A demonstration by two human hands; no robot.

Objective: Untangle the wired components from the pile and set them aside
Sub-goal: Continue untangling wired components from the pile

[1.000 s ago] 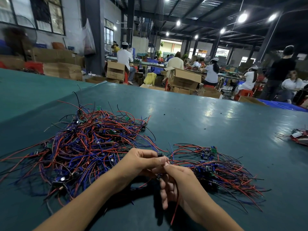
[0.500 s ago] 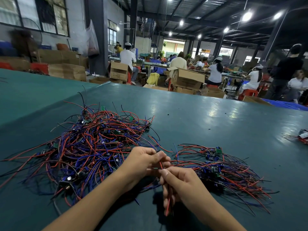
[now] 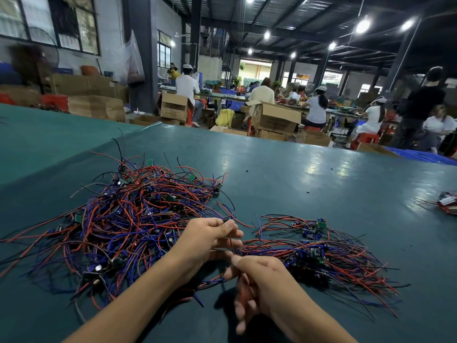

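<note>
A big tangled pile [image 3: 128, 219] of red, blue and black wires with small green boards lies on the left of the green table [image 3: 296, 184]. A smaller, flatter heap of sorted wired components [image 3: 321, 253] lies to the right. Between them my left hand [image 3: 207, 241] pinches the small black end of one wired component [image 3: 230, 233] between thumb and fingertips. Just below, my right hand [image 3: 259, 283] grips that component's red and black leads, which run down through its curled fingers.
Another small bundle of wires [image 3: 447, 203] sits at the table's right edge. Beyond the far edge stand cardboard boxes [image 3: 274, 117], red stools and several seated workers at other benches. A dark pillar [image 3: 141, 53] rises at the back left.
My hands have drawn apart: the left hand stays up holding the component's end, while the right hand has slid down and toward me along its leads. The view has shifted slightly.
</note>
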